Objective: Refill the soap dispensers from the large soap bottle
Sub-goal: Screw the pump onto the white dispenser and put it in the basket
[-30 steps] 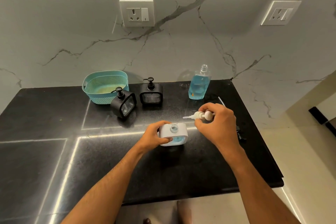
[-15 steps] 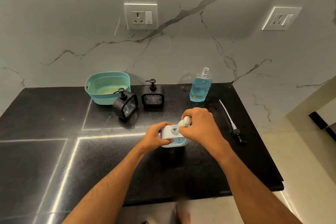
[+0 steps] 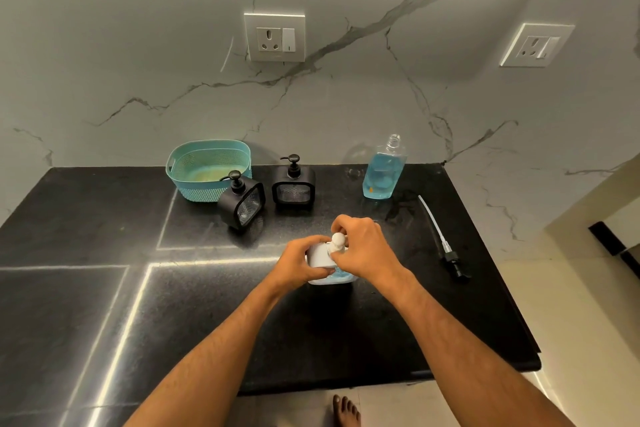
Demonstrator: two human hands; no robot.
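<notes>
A white square soap dispenser (image 3: 320,258) holding blue soap stands mid-counter. My left hand (image 3: 300,262) grips its left side. My right hand (image 3: 360,248) is closed around its white pump head (image 3: 337,241), which sits upright in the dispenser's neck. Two black dispensers with pumps fitted stand behind: one tilted-looking at the left (image 3: 241,201), one to its right (image 3: 293,185). The large clear soap bottle (image 3: 382,170), part full of blue soap, stands uncapped at the back right. Its black pump with a long white tube (image 3: 446,250) lies on the counter to the right.
A teal perforated basket (image 3: 207,168) sits at the back left against the marble wall. The black counter (image 3: 104,305) ends at a front edge and a right edge near the pump tube. Two wall sockets are above. A bare foot (image 3: 346,411) shows below the counter.
My right hand brought the white pump head from the air at the right down into the dispenser's neck; it now stands upright there. My left hand kept holding the dispenser.
</notes>
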